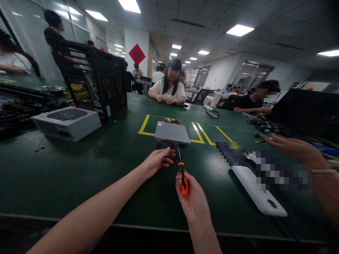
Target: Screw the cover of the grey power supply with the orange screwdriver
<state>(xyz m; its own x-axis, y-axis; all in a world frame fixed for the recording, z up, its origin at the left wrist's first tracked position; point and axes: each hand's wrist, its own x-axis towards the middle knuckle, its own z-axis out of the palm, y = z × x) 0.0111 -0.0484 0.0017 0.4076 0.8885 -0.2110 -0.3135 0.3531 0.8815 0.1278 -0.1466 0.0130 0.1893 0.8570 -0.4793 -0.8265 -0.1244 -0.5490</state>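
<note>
A grey computer power supply (171,131) lies on the green table in front of me, its fan grille and socket side facing me and coloured cables bunched behind it. My right hand (192,192) is closed around the orange and black handle of a screwdriver (182,178). The shaft points away from me, and its tip is at the socket end of the power supply; whether it touches is hard to tell. Just before the fan side is my left hand (159,161), fingers loosely spread and holding nothing visible.
To the left stand a second power supply (70,121) and a black computer case (97,79). A white device (259,190) lies at right, near another person's hand (296,151). Yellow tape (144,125) marks the green table (119,169). A person (169,84) sits opposite.
</note>
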